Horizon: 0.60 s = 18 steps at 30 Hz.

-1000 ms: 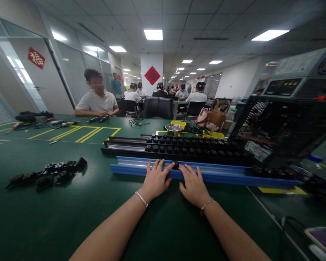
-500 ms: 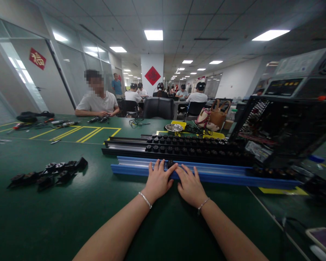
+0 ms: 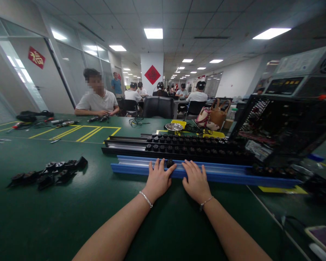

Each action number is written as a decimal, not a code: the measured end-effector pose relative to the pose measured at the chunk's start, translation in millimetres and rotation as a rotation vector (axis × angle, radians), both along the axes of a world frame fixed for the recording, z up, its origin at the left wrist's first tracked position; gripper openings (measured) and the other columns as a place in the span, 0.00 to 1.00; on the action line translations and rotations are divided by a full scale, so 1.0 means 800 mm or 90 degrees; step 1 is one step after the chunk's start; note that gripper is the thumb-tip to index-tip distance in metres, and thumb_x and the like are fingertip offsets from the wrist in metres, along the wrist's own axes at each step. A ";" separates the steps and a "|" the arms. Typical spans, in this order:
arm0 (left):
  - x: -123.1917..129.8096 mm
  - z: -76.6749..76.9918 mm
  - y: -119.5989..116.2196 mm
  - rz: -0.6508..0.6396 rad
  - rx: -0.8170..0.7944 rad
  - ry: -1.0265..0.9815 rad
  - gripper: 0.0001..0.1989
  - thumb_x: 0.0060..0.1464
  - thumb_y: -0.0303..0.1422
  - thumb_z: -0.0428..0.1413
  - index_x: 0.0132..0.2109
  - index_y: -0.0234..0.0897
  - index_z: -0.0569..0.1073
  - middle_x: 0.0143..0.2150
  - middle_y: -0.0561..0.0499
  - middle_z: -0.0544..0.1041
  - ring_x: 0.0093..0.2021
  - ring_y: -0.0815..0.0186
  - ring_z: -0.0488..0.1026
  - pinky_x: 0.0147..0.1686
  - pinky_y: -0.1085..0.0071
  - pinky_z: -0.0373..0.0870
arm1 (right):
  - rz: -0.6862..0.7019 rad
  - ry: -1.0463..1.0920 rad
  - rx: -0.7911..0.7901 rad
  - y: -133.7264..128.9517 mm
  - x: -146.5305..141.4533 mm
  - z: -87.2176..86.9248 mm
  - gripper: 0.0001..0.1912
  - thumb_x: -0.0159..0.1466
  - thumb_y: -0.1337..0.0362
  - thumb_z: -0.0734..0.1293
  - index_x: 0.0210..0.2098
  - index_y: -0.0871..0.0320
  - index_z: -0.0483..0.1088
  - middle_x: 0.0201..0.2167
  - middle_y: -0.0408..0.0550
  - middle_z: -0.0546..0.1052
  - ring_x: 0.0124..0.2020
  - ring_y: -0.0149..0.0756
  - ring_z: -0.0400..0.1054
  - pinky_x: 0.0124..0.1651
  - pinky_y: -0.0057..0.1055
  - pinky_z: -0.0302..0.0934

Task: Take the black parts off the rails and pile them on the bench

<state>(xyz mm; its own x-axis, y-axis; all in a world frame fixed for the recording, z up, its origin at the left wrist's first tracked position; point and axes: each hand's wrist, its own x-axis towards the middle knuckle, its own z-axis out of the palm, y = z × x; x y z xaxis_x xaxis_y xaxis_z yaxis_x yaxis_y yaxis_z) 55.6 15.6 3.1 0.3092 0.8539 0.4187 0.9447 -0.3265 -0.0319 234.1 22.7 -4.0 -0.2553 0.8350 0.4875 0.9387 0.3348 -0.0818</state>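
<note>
A long blue channel-shaped rail (image 3: 228, 174) lies across the table in front of me. One small black part (image 3: 170, 163) sits in its groove. My left hand (image 3: 158, 181) rests on the rail with fingers spread, and its forefinger is at the near side of the black part. On the right of that part, my right hand (image 3: 197, 181) lies over the rail, fingers stretched out and nothing held. Several more black parts (image 3: 274, 171) fill the rail's right end.
Behind the blue rail lie black rails (image 3: 119, 146) with rows of black parts. Loose black parts (image 3: 51, 172) are at left. An open computer case (image 3: 282, 123) stands at right, and a metal dish (image 3: 174, 127) further back. A person (image 3: 97, 99) sits across the table.
My right hand has moved to the right, away from my left hand and the black part. My left hand has stayed almost still.
</note>
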 end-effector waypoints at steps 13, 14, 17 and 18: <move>0.006 -0.004 -0.004 0.045 0.010 -0.002 0.28 0.55 0.37 0.50 0.63 0.51 0.57 0.64 0.42 0.59 0.63 0.48 0.54 0.60 0.43 0.44 | -0.084 -0.021 -0.041 0.005 0.016 0.000 0.24 0.57 0.66 0.58 0.53 0.57 0.66 0.62 0.49 0.61 0.63 0.46 0.50 0.64 0.53 0.36; 0.006 -0.005 -0.004 0.047 0.014 -0.004 0.28 0.55 0.37 0.50 0.63 0.51 0.57 0.64 0.42 0.59 0.63 0.48 0.54 0.60 0.43 0.44 | -0.085 -0.022 -0.041 0.005 0.016 0.000 0.23 0.57 0.66 0.58 0.52 0.57 0.66 0.62 0.49 0.61 0.63 0.46 0.50 0.64 0.53 0.36; 0.005 -0.006 -0.004 0.059 0.021 -0.013 0.27 0.55 0.37 0.50 0.62 0.49 0.59 0.64 0.41 0.59 0.63 0.48 0.55 0.59 0.46 0.48 | -0.080 -0.025 -0.037 0.006 0.019 0.000 0.23 0.57 0.66 0.58 0.51 0.56 0.67 0.62 0.49 0.61 0.63 0.46 0.51 0.63 0.52 0.37; 0.004 -0.007 -0.003 0.064 0.021 -0.015 0.26 0.55 0.37 0.50 0.61 0.48 0.60 0.64 0.41 0.59 0.63 0.48 0.55 0.59 0.47 0.48 | -0.074 -0.028 -0.036 0.006 0.021 0.000 0.23 0.57 0.66 0.58 0.51 0.56 0.67 0.62 0.49 0.61 0.62 0.47 0.51 0.63 0.52 0.38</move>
